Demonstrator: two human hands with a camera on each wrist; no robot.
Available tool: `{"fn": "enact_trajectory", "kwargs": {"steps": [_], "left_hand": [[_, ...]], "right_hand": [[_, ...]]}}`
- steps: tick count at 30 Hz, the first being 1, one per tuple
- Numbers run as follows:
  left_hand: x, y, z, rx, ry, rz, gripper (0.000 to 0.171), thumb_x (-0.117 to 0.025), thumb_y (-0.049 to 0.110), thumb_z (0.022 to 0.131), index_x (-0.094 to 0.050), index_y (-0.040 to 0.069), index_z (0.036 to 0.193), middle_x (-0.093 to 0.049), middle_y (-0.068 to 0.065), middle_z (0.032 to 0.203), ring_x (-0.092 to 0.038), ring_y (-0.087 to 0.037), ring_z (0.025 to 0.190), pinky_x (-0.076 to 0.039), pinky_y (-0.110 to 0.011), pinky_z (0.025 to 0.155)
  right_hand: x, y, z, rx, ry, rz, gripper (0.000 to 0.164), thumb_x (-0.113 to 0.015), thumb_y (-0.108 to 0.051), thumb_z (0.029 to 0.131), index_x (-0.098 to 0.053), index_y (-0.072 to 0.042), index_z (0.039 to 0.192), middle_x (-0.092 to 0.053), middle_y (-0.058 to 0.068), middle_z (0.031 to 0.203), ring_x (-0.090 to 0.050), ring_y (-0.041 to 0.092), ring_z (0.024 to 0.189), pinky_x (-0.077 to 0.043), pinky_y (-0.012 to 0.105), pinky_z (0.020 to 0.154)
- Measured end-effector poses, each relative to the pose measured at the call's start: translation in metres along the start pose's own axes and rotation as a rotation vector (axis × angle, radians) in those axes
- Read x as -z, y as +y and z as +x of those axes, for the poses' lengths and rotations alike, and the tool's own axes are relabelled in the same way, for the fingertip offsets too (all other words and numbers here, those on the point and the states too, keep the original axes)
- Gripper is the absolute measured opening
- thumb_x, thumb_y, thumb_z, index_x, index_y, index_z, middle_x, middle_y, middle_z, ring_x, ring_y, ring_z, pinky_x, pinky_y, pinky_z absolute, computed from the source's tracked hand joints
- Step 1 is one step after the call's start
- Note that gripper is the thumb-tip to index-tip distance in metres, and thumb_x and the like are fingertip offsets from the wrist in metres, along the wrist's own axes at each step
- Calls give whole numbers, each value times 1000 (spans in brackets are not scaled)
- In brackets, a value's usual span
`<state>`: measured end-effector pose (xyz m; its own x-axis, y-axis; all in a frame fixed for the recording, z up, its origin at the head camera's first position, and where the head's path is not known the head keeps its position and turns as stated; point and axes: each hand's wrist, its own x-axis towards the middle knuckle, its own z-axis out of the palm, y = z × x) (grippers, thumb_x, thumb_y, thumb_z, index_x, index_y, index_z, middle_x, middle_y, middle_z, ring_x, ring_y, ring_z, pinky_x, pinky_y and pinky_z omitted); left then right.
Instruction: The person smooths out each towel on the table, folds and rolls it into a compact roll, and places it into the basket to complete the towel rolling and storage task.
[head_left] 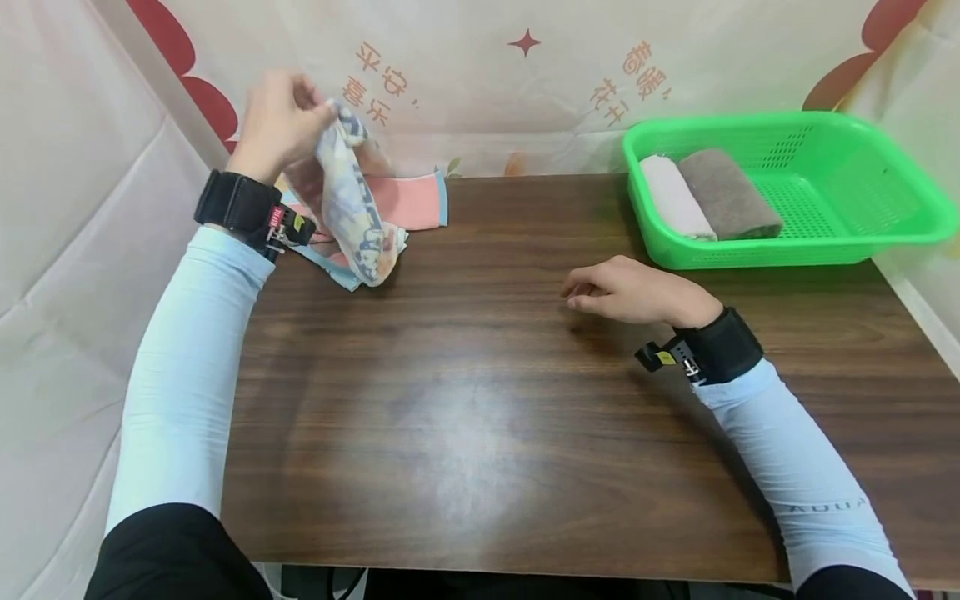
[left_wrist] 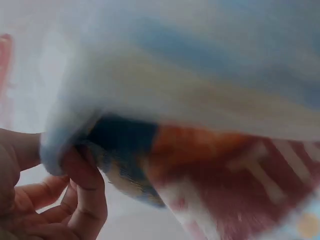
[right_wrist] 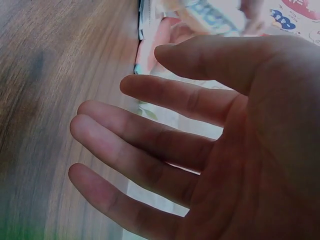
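At the back left of the table, my left hand (head_left: 279, 123) holds up a thin patterned towel (head_left: 354, 204) by one corner. In the left wrist view, thumb and fingers pinch that corner, and blurred blue, orange and dark red printing shows on the hanging fabric. Beneath and behind it lies pink cloth with light-blue edging (head_left: 412, 202), partly hidden by the towel. My right hand (head_left: 637, 292) hovers over the table to the right of centre, left of the green basket's front. Its fingers are loosely extended and hold nothing, as the right wrist view shows.
A green plastic basket (head_left: 757, 256) stands at the back right. Inside, on its left side, are a rolled white towel (head_left: 675, 198) and a rolled grey-brown towel (head_left: 729, 196). Printed light sheeting (head_left: 480, 92) hangs behind the brown wooden table (head_left: 450, 400) and along both sides.
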<state>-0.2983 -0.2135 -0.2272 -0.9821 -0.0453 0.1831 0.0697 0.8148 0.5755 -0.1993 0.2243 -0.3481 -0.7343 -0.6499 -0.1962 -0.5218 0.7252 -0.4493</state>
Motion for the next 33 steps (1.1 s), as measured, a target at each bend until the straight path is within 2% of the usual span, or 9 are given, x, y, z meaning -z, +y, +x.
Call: {"fn": "enact_trajectory", "kwargs": {"steps": [4,10,15,17,19,23,27,29,33], "left_hand": [[8,34,-17,-203,107,-80,10,-64,30,102,-58,28,94,-53,18,91,-52,0,85,-43,-21,78],[-1,76,-46,-612,155,-43,19,-64,18,102,-64,1,110,-62,0,104,-58,-4,88,-46,-16,81],[-27,97,-71,-851,-6,-133,14,-66,7,99,-64,-5,106,-67,-14,105,-65,-17,97,-51,-25,86],[-44,102,-81,-936,-99,-201,11,-67,2,97,-63,-5,104,-67,-15,103,-66,-22,98,-53,-30,88],[-63,107,-90,-1002,-196,-248,8,-67,-1,96,-63,-4,102,-67,-15,101,-65,-23,99,-54,-33,90],[-102,107,-107,-1030,-324,-276,7,-67,0,95,-63,0,100,-67,-10,100,-64,-19,99,-53,-29,92],[-137,94,-119,-958,-369,-262,11,-63,0,92,-64,6,101,-64,-6,102,-60,-16,96,-50,-28,89],[-149,88,-122,-916,-370,-256,18,-60,-3,88,-63,7,103,-63,-6,104,-58,-18,97,-49,-30,89],[-161,78,-124,-831,-385,-203,39,-54,-10,82,-60,6,117,-63,-9,116,-58,-21,108,-49,-35,95]], "right_hand": [[0,-1,1,2,8,6,24,-58,-21,105,-70,-12,125,-75,1,114,-67,12,94,-52,36,81],[2,-1,1,41,120,-12,23,-59,-19,105,-71,-11,122,-76,3,111,-68,13,94,-54,39,82],[5,-5,1,93,380,31,18,-61,-19,104,-69,-9,116,-75,4,108,-70,16,96,-57,37,83],[7,-9,1,105,484,101,18,-60,-21,105,-64,-7,115,-72,5,115,-69,17,101,-57,30,84],[9,-13,-1,121,520,210,23,-60,-22,105,-57,-5,120,-68,8,123,-68,20,108,-56,23,87],[10,-18,-5,123,368,374,38,-69,-21,100,-52,-8,132,-66,6,129,-66,21,116,-55,21,92],[6,-15,-4,136,229,239,16,-71,-15,98,-65,-16,113,-70,-1,98,-64,16,84,-53,25,74],[4,-14,-3,139,237,146,6,-65,-12,99,-68,-17,102,-69,-1,91,-62,15,77,-48,28,70],[6,-13,-4,88,303,79,10,-57,-8,99,-65,-14,97,-68,2,87,-63,13,75,-46,29,69]]}}
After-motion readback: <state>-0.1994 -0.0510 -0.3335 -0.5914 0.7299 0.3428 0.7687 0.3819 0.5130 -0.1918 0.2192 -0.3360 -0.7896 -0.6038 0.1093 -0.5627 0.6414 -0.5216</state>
